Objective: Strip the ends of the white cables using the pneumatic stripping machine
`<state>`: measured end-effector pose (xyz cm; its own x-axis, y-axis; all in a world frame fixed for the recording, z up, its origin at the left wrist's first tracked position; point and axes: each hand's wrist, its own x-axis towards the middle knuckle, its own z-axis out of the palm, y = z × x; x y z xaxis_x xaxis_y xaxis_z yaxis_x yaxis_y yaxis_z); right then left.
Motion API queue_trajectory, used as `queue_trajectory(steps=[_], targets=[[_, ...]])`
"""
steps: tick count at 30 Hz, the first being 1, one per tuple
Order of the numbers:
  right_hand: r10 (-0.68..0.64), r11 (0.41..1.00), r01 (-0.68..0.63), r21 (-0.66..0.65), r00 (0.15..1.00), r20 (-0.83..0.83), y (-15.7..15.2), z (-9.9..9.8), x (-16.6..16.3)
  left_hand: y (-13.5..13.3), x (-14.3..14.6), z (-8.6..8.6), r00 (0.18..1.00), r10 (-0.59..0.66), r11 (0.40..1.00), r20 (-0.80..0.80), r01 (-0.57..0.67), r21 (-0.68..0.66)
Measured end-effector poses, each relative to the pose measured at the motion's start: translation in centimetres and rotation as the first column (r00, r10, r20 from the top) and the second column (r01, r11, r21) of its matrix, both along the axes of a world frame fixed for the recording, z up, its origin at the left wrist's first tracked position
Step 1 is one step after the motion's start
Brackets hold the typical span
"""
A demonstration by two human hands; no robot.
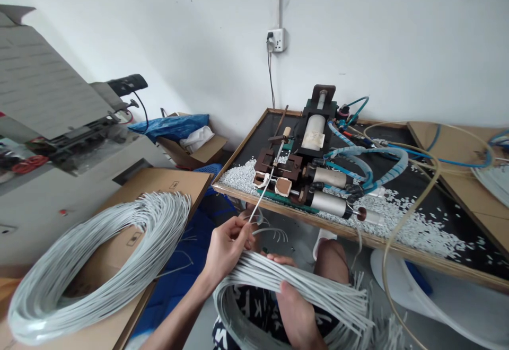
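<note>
Between the thumb and fingers of my left hand (228,244) is pinched a single white wire (260,199). Its far end reaches into the jaws of a wire-stripping machine (278,172) on the bench. My right hand (294,302) is wrapped around a thick bundle of white wires (314,281), thumb on top and fingertips showing behind. The bundle lies across my lap, looped at the left, with its cut ends fanned out at the right. Below my right hand, part of the coil is hidden.
A large coil of white wire (99,254) lies on cardboard (191,180) at the left, beside a grey machine (51,101). Small white offcuts (417,228) cover parts of the wood-edged bench (437,265). Air hoses (392,167) run right. A white tub (457,307) stands below.
</note>
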<state>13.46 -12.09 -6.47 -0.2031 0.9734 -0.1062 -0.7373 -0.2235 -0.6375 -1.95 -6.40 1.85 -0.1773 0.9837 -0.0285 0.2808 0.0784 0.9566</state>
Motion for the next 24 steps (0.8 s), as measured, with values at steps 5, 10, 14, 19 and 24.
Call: queue_trajectory(steps=[5,10,14,19,24], targets=[[-0.015,1.000,0.015,0.014,1.000,0.019,0.10,0.12,0.06,0.01,0.47,-0.17,1.000,-0.010,1.000,0.012,0.010,-0.008],[0.002,1.000,-0.002,0.013,1.000,0.015,0.16,0.32,0.04,0.02,0.35,-0.41,0.999,0.000,1.000,0.049,0.000,-0.010],[0.003,1.000,-0.003,-0.004,1.000,0.016,0.04,0.18,0.05,0.09,0.32,-0.29,0.998,0.003,1.000,0.067,-0.002,-0.020],[-0.013,1.000,0.013,-0.018,1.000,0.022,-0.08,-0.20,0.08,0.10,0.44,-0.17,0.997,0.008,1.000,0.081,-0.006,-0.029],[-0.013,1.000,0.013,0.019,1.000,-0.002,0.06,-0.37,-0.01,0.03,0.23,-0.62,0.997,-0.005,1.000,0.075,0.007,-0.019]])
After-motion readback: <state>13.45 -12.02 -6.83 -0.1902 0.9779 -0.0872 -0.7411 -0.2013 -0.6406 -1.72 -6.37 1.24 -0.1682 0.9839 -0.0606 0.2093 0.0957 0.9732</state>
